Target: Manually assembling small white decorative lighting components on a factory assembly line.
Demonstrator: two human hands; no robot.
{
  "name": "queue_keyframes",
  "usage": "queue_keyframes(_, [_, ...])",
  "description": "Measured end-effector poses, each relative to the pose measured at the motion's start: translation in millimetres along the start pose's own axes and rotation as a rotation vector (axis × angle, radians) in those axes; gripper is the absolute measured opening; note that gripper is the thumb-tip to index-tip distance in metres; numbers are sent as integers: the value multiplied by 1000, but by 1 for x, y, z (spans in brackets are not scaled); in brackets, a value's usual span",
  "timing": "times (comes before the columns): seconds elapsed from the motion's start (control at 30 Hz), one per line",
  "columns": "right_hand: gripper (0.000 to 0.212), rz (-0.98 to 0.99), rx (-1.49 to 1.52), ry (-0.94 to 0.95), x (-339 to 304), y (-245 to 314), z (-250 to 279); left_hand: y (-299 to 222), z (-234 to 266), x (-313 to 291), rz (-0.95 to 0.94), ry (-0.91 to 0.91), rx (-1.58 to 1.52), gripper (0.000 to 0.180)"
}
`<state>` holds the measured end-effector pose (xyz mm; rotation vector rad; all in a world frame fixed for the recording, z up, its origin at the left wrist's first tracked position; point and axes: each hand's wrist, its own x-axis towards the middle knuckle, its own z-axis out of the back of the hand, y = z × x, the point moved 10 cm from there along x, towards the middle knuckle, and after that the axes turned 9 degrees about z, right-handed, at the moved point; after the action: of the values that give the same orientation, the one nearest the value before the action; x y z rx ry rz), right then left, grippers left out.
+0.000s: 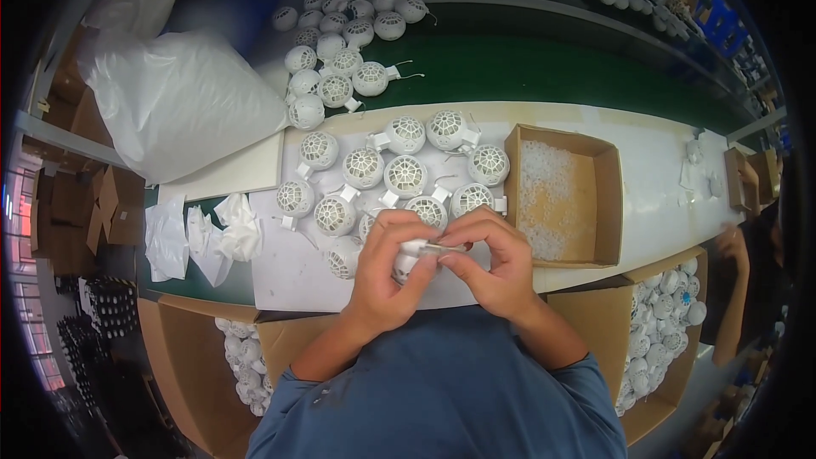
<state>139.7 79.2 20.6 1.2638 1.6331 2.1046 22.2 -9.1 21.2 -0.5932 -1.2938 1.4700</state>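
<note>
Close to my body, my left hand point(393, 268) is closed round a white round housing point(409, 261); the fingers cover much of it. My right hand point(495, 259) meets it from the other side, thumb and forefinger pinched at a thin, pale part point(445, 248) beside the housing. That part is too small to name. Just beyond my hands, several white ball-shaped housings with lattice fronts point(405, 176) lie on the white work surface point(293, 276). Many have a square neck, and some trail thin wires.
Right of the housings stands a shallow cardboard box point(609, 204) with small clear pieces inside. More balls point(336, 89) are heaped at the far left by a white plastic bag point(183, 102). Open cartons point(200, 374) of balls flank me. Another person's arm point(733, 289) shows at right.
</note>
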Motion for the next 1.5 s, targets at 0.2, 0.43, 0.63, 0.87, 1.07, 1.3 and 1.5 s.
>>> queue_keyframes(0.2, [13, 10, -71, -93, -4, 1, 8, -3, -22, -4, 102, 186, -12, 71])
queue_keyframes(0.43, [15, 61, -175, 150, 7, 17, 7, -8, -21, -4, 152, 203, 18, 78])
queue_keyframes(0.63, [21, 465, -467, 276, 13, 57, 2, 0, -34, -6, 272, 410, -323, 74])
queue_keyframes(0.87, [24, 463, -915, 572, 10, 58, -18, -8, -43, -1, 310, 389, 163, 75])
queue_keyframes(1.07, [14, 343, -691, 409, 19, 59, 10, -34, -42, 7, 54, 381, 258, 64])
queue_keyframes(1.3, [12, -367, -985, -32, -10, -31, 138, 13, 9, -5, 232, 57, -244, 35])
queue_keyframes(1.5, [11, -413, -1065, 151, -26, -63, 125, 26, 11, -3, 228, 64, -340, 41])
